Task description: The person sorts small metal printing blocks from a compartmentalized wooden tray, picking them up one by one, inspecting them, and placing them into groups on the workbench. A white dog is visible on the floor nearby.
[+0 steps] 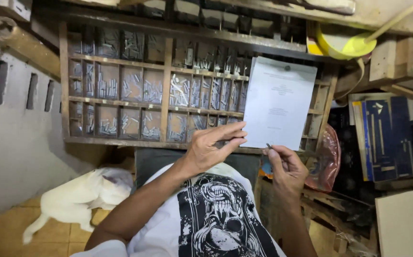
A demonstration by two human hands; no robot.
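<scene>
Pinching a small metal type piece [269, 146] between right hand [286, 169] fingertips just near the pinned white sheet [279, 102], left hand [211, 147] hovering beside with fingertips closed, empty or not unclear; likely stiff, dense, slippery, best gripped across flat sides; wooden type case [167, 85] lying beyond.

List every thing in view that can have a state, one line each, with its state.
Wooden type case: propped up, compartments part filled with metal type.
White sheet: pinned over the case's right side, hanging flat.
Left hand: fingers pinched together at the sheet's lower left corner.
Right hand: pinching a small metal piece.
White cat: lying on the tiled floor.
Yellow funnel: tipped on the shelf.
</scene>
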